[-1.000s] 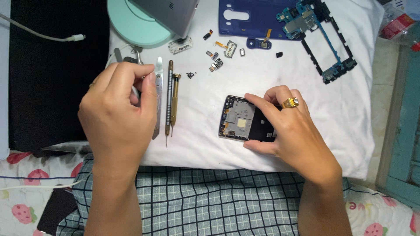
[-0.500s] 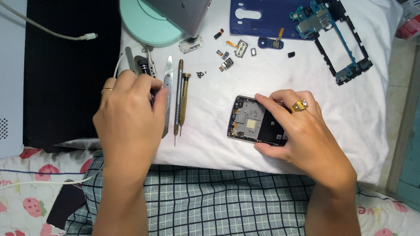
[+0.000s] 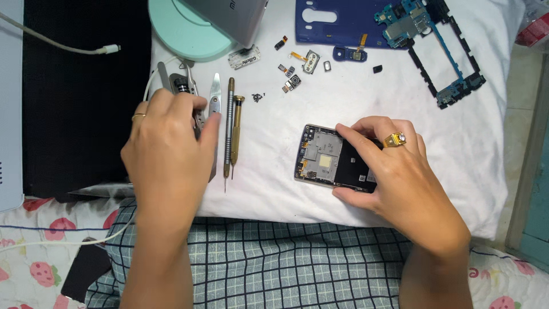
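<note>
Right hand (image 3: 394,171) clamped on the opened black phone body with its bare metal midframe (image 3: 326,157), mid-right on the white cloth (image 3: 343,223).
Light, stiff, fragile, so I pinch the edges only; left hand (image 3: 166,154) curls over thin metal pry tools (image 3: 213,106), though I can't tell what it's gripping.

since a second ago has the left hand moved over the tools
Yes. The left hand has crept toward the top of the cloth, from beside the two screwdrivers up to the tweezers near the mint round base.
</note>
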